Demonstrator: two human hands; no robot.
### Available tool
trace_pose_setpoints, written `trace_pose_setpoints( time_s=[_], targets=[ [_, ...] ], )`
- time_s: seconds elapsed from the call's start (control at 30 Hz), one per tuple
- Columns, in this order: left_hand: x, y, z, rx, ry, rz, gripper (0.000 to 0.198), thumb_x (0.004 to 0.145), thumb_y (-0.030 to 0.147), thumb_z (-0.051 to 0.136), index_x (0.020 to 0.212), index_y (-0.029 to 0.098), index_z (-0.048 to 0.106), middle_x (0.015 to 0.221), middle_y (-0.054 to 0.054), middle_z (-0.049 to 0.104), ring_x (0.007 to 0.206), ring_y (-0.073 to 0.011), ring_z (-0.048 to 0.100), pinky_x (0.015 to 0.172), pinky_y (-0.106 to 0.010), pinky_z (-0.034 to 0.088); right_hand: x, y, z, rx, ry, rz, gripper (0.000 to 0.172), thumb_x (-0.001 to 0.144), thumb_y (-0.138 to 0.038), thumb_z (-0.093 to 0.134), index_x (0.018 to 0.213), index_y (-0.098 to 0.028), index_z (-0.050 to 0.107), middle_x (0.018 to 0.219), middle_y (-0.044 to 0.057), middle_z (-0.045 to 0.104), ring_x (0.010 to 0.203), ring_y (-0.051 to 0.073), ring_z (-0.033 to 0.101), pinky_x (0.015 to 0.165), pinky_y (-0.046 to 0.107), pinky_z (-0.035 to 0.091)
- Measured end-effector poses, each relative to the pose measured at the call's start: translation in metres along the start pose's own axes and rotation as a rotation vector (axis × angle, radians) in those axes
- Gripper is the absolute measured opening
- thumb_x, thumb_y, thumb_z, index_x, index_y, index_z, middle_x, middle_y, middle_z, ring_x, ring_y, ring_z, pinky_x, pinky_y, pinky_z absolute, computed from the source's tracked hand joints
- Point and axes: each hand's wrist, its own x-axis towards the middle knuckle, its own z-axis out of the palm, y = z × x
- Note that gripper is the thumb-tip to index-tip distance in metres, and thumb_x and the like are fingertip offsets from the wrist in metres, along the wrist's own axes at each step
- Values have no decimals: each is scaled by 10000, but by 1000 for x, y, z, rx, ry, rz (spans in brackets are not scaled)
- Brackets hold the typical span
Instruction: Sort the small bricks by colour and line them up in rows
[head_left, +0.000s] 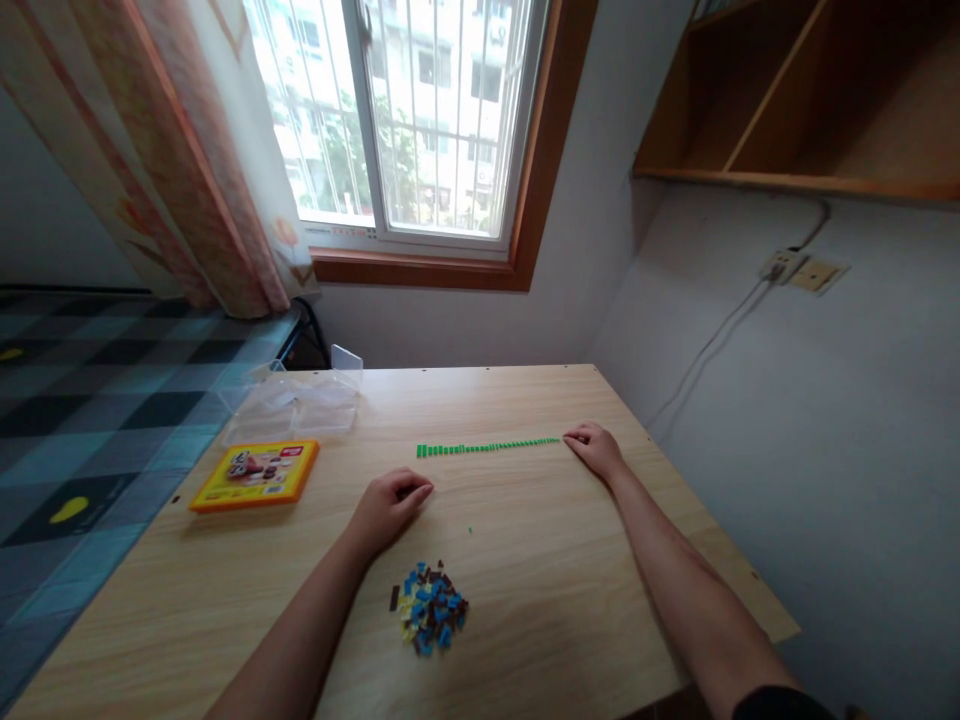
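Observation:
A long row of small green bricks [487,446] lies across the middle of the wooden table [525,620]. My right hand [596,447] rests at the row's right end, fingers curled and touching the last brick. My left hand [386,508] lies on the table below the row's left end, fingers curled in; whether it holds anything is hidden. One loose green brick [470,530] sits alone between my arms. A small heap of blue, yellow and brown bricks [431,607] lies near the front, by my left forearm.
A yellow-orange box [256,474] lies at the table's left side, with a clear plastic tray [292,405] behind it. A bed with a checked cover [82,400] adjoins the left edge. The wall runs along the right, with a window behind.

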Motion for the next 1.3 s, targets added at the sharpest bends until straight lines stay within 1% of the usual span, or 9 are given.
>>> trace_pose_setpoints(
  time_s=[0.13, 0.33, 0.6, 0.73, 0.87, 0.97, 1.13, 1.3],
  targets=[
    [0, 0, 0, 0, -3, -2, 253, 881, 398, 613, 848, 191, 755, 832, -53, 734, 774, -198, 649, 712, -305, 479, -2, 0, 0, 6, -5, -5, 246, 855, -403, 635, 883, -231, 809, 887, 64, 720, 819, 206, 646, 742, 305, 476],
    [1, -1, 0, 10, -9, 2, 258, 880, 404, 611, 823, 195, 750, 821, -54, 735, 777, -202, 652, 721, -312, 484, -2, -1, 1, 17, -21, -6, 220, 861, -376, 640, 886, -238, 810, 878, 55, 719, 811, 201, 646, 728, 300, 472],
    [0, 0, -1, 9, -7, 9, 261, 878, 408, 613, 820, 194, 751, 818, -53, 733, 771, -198, 651, 714, -306, 485, -2, -2, 0, 38, -36, -9, 222, 855, -384, 641, 880, -245, 811, 911, 59, 734, 842, 209, 664, 772, 310, 489],
    [0, 2, -1, 10, -5, 9, 273, 881, 411, 602, 822, 186, 745, 814, -59, 733, 761, -196, 644, 709, -306, 483, -3, -3, -1, 51, -27, 1, 251, 847, -403, 635, 908, -231, 806, 912, 67, 731, 824, 206, 657, 744, 307, 491],
    [0, 6, -1, 3, 0, 1, 275, 878, 411, 600, 821, 183, 744, 809, -59, 734, 751, -196, 643, 698, -307, 483, -4, -1, -2, 69, 2, 26, 325, 847, -433, 604, 956, -193, 794, 917, 84, 728, 765, 198, 630, 694, 304, 491],
    [-1, 7, -1, 0, 6, -3, 267, 873, 406, 606, 819, 185, 745, 806, -57, 737, 750, -197, 644, 697, -308, 486, -4, 1, -2, 70, 16, 44, 360, 853, -448, 577, 955, -176, 790, 913, 94, 730, 742, 201, 617, 695, 313, 494],
    [-1, 6, 0, 2, 11, 0, 255, 871, 389, 611, 810, 183, 748, 809, -57, 737, 752, -196, 645, 699, -306, 484, -4, 0, -1, 41, -19, 26, 305, 840, -443, 613, 889, -212, 806, 882, 76, 727, 811, 217, 644, 735, 316, 483],
    [-1, 4, 1, -3, 7, 10, 258, 876, 394, 611, 811, 187, 751, 823, -59, 740, 774, -201, 650, 719, -310, 483, -5, -1, 0, 26, -20, -3, 285, 854, -425, 609, 889, -224, 810, 884, 66, 722, 824, 212, 650, 744, 315, 482]
  ],
)
